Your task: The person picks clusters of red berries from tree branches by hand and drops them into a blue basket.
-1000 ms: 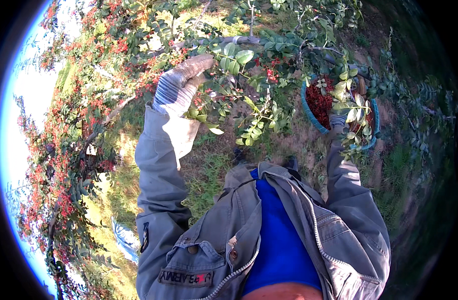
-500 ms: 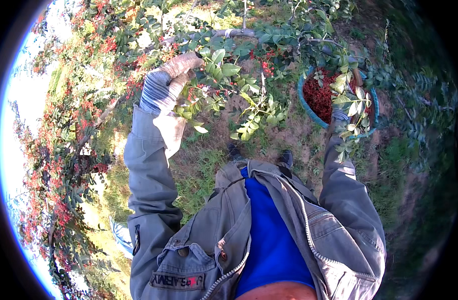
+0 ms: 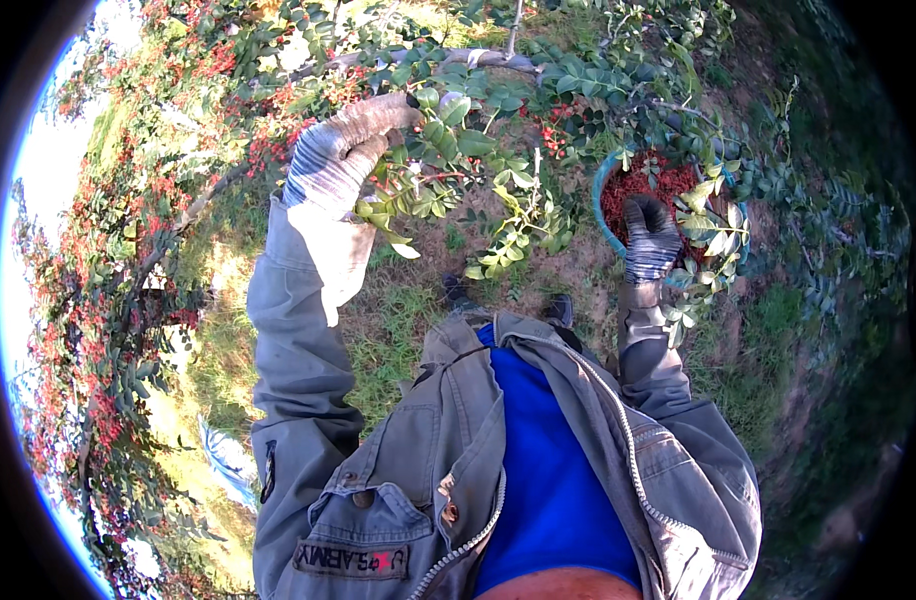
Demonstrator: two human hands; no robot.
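Note:
My left hand [image 3: 343,150], in a striped, soiled work glove, is raised at the upper left. Its fingers close on a leafy twig [image 3: 428,180], and leaves hide the fingertips. My right hand [image 3: 651,238], gloved alike, is over the near left part of a blue-rimmed basket [image 3: 600,205]. The fingers are curled in; whether anything is inside them does not show. Small red berries [image 3: 653,180] fill the basket, and a leafy spray [image 3: 713,225] covers its right side. One red berry cluster [image 3: 550,133] hangs between my hands.
A grey branch [image 3: 488,60] crosses beyond my hands. Bushes thick with red berries [image 3: 103,420] stand along the left, with a pale blue-white thing [image 3: 228,460] on the ground near them. More leafy branches [image 3: 828,220] spread at the right. Grass and bare soil lie below.
My right hand has come out from behind the leaves at the basket and moved left and slightly nearer, its glove now in plain sight. The left hand keeps its hold, shifting slightly.

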